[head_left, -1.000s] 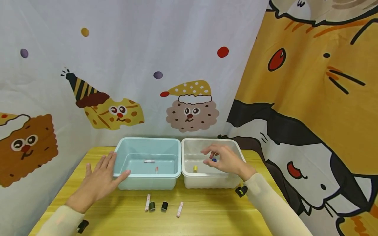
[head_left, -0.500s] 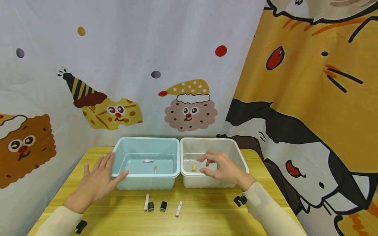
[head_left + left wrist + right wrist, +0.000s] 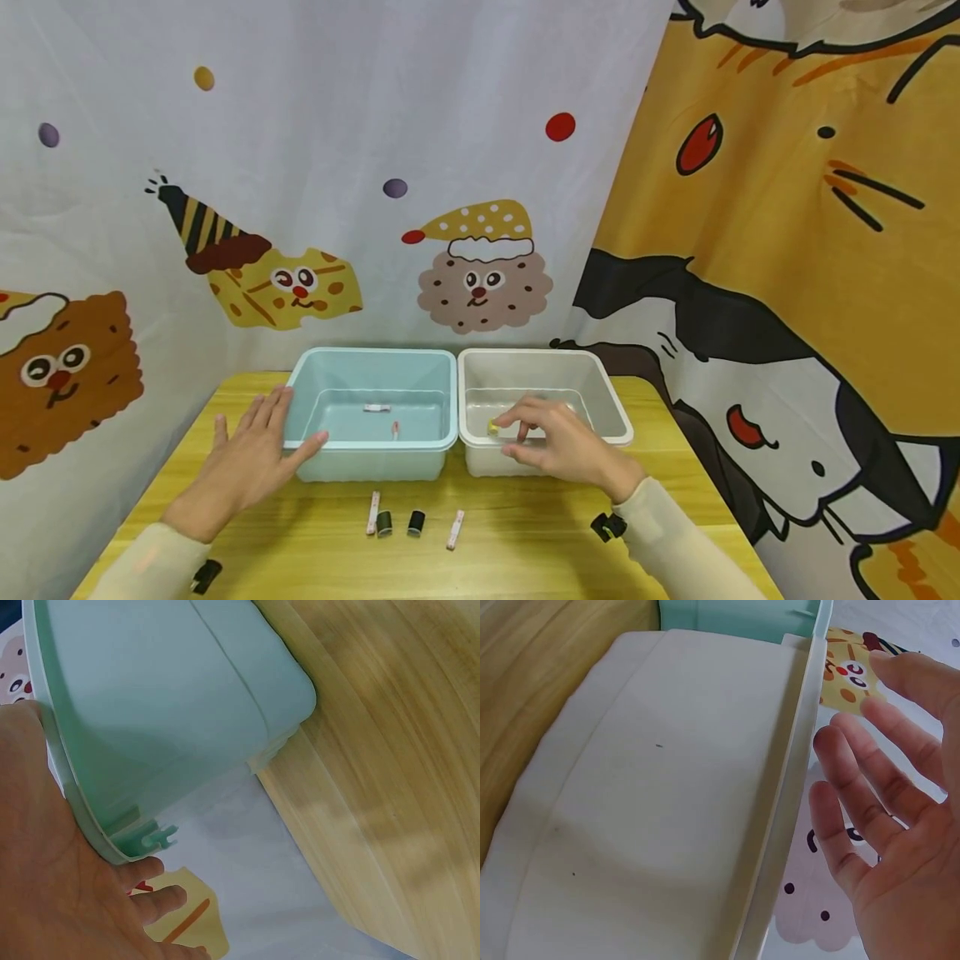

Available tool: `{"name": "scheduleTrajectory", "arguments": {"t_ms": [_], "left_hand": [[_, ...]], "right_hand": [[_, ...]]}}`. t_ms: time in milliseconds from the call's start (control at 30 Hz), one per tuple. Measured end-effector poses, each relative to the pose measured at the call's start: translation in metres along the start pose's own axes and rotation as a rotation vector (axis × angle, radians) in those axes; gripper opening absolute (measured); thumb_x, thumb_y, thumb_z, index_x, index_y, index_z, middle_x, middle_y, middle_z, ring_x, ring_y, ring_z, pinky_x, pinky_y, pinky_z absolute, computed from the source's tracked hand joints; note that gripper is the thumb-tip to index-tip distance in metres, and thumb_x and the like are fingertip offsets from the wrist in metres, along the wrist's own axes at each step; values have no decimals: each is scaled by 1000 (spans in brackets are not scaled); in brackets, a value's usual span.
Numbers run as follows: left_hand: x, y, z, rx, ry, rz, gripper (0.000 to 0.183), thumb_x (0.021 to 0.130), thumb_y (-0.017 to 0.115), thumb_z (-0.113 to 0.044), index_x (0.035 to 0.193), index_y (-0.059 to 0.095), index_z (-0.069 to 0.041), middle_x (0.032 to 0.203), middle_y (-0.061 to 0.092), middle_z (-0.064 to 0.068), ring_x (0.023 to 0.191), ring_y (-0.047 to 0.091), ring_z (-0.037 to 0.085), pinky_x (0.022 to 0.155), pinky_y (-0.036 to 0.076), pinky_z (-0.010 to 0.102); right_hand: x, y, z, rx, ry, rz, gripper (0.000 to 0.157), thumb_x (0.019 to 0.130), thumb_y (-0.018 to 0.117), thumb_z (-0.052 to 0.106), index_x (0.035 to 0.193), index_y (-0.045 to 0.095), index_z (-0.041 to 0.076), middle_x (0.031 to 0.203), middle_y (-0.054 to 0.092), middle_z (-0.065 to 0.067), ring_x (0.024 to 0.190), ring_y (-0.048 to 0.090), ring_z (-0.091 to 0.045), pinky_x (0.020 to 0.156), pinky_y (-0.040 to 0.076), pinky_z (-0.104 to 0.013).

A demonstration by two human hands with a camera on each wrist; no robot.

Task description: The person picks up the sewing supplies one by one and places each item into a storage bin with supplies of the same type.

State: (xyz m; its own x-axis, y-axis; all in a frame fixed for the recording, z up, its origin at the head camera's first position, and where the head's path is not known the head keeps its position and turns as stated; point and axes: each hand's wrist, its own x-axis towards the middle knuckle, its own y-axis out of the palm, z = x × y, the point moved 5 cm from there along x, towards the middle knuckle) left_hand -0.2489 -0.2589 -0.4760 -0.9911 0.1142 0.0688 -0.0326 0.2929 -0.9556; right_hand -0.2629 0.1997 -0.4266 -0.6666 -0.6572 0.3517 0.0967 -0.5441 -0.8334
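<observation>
My left hand (image 3: 240, 467) rests against the left rim of the light blue bin (image 3: 371, 465), fingers spread and straight. Inside that bin lie two small pink-and-white strips, one flat strip (image 3: 377, 408) and one short strip (image 3: 395, 430). Above the front rim of the white bin (image 3: 487, 458) hovers my right hand (image 3: 562, 442), its fingers loosely bent with nothing between them. A yellow spool of thread (image 3: 492, 427) sits in the white bin, partly covered by the right fingertips. In the right wrist view, the right fingers (image 3: 870, 787) stay apart from the bin's rim.
On the wooden table (image 3: 525, 558), in front of the bins, are a dark green spool (image 3: 385, 523), a black spool (image 3: 416, 523), a pink-and-white strip (image 3: 372, 512) and another strip (image 3: 455, 530). A printed curtain (image 3: 337, 108) hangs behind the bins.
My right hand has come down and toward the front of the white bin, now partly covering the yellow spool. A blue object seen earlier in that bin is hidden. The left hand stays put.
</observation>
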Motion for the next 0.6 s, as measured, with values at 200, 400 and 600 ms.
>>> {"name": "scheduleTrajectory", "arguments": {"t_ms": [200,400,600], "left_hand": [[0,0,1,-8,5,8,121,112,49,-85,184,15,6,190,21,36,171,26,68,124,8,101],[2,-1,1,1,6,-2,121,112,49,-85,184,17,6,190,22,37,170,27,69,124,8,102],[1,1,1,4,4,1,121,111,48,-86,184,17,7,189,23,37,170,27,69,123,10,102]], "right_hand": [[-2,4,5,16,-14,-7,34,103,93,22,136,85,18,132,84,4,96,78,-12,80,64,-25],[-6,9,11,20,-24,3,35,104,91,22,138,84,16,131,84,2,97,75,-12,83,65,-28],[-12,15,17,31,-63,-1,37,101,93,17,137,84,14,131,85,0,96,75,-11,86,64,-25]]}}
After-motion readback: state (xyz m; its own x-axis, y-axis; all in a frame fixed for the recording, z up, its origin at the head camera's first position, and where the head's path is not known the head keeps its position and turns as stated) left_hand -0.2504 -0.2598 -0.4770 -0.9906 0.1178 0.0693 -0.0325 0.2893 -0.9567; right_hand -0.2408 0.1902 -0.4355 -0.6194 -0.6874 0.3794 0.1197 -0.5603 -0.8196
